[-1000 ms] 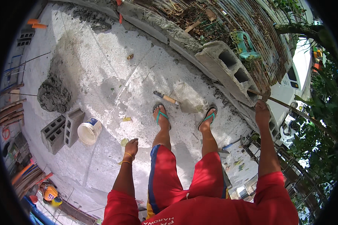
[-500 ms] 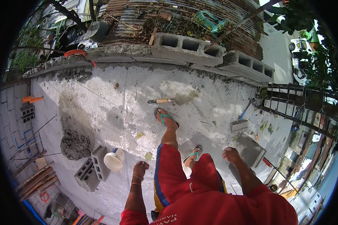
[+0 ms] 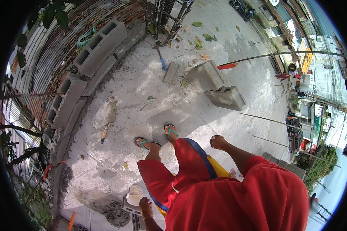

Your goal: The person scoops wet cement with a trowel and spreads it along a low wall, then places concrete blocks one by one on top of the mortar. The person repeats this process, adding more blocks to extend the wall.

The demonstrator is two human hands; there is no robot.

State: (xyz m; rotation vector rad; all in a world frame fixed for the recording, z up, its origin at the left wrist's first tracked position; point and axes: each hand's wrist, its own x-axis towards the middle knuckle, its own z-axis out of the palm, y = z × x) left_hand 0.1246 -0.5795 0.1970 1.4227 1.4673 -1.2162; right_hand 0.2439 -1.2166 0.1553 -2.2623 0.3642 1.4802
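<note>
My left hand [image 3: 145, 205] hangs low beside a white bucket [image 3: 135, 195], its fingers curled with nothing seen in them. In the picture the hand overlaps the bucket's edge; it does not appear to grip it. My right hand [image 3: 219, 142] is held out over the concrete floor, fingers curled into a loose, bare fist. Nearest to it, farther off, is a hollow concrete block [image 3: 225, 97] lying on the floor. A trowel [image 3: 107, 125] with a wooden handle lies to the left of my sandalled feet. Ahead, a hammer [image 3: 161, 57] with a blue handle rests on the floor.
A row of hollow blocks [image 3: 100, 48] tops the low wall at left. Wet mortar [image 3: 113, 213] is heaped near the bucket and the blocks there. A flat slab [image 3: 206, 74] and a block piece [image 3: 171, 72] lie ahead. Bundled steel bars [image 3: 167, 19] stand at the far end.
My body and view have turned to the right, and my feet have stepped. The trowel and wall now sit on my left; the bucket now appears close by my left hand.
</note>
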